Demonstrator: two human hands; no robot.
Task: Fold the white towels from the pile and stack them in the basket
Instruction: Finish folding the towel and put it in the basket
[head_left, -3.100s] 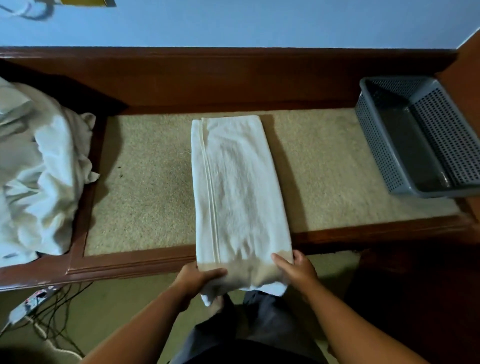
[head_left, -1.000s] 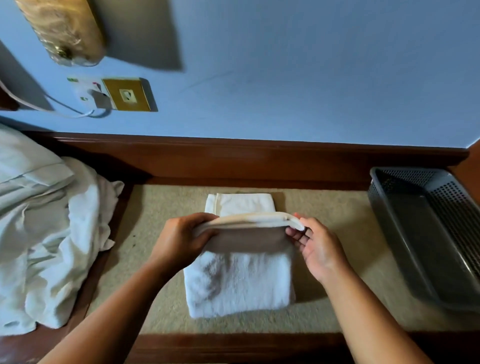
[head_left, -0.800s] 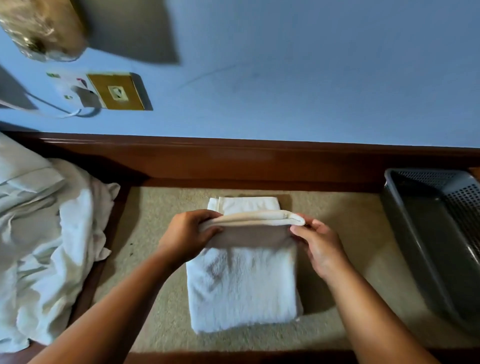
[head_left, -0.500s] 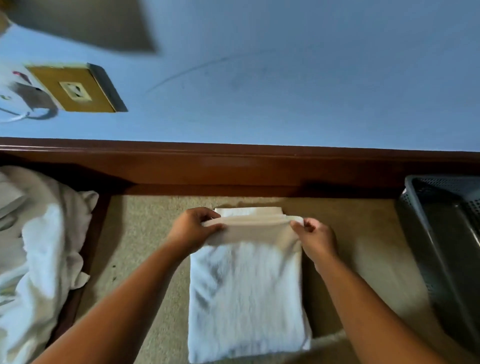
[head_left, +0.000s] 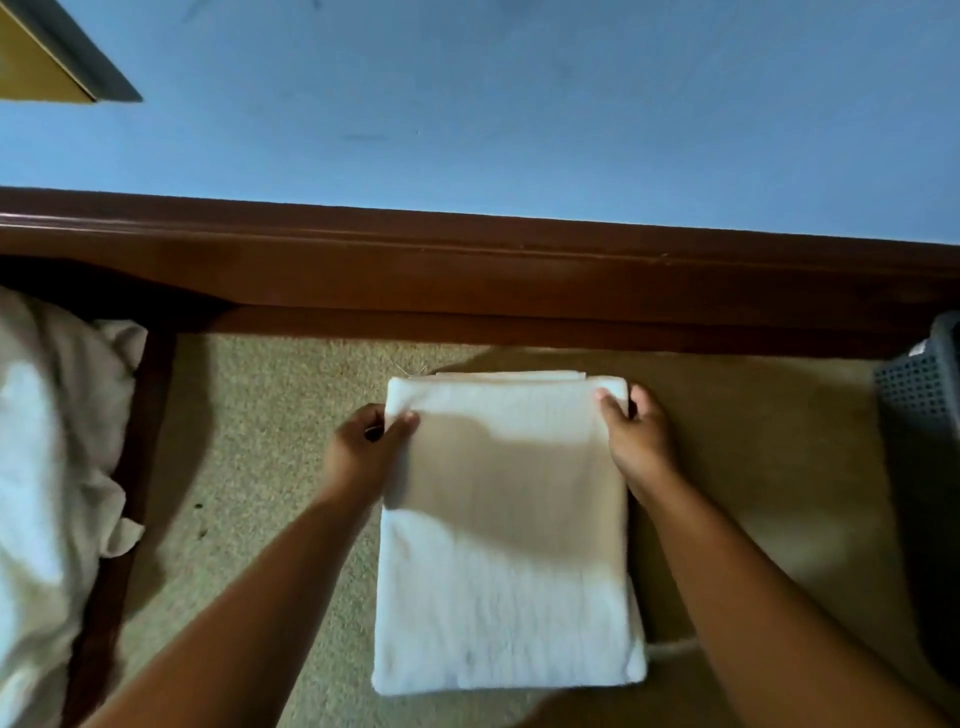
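Folded towel (head_left: 504, 571) in left hand (head_left: 363, 457), right hand (head_left: 636, 441)

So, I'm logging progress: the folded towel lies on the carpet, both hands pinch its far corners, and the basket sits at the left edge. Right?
Only the side is wrong: the head view shows the basket at the right edge. The folded towel does lie on the carpet, with the left hand and right hand pinching its far corners.

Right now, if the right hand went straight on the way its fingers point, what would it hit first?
Probably the dark wooden rail: the right hand, pinching the folded towel at its far corner, points toward it across a strip of mat. Depth is unclear.
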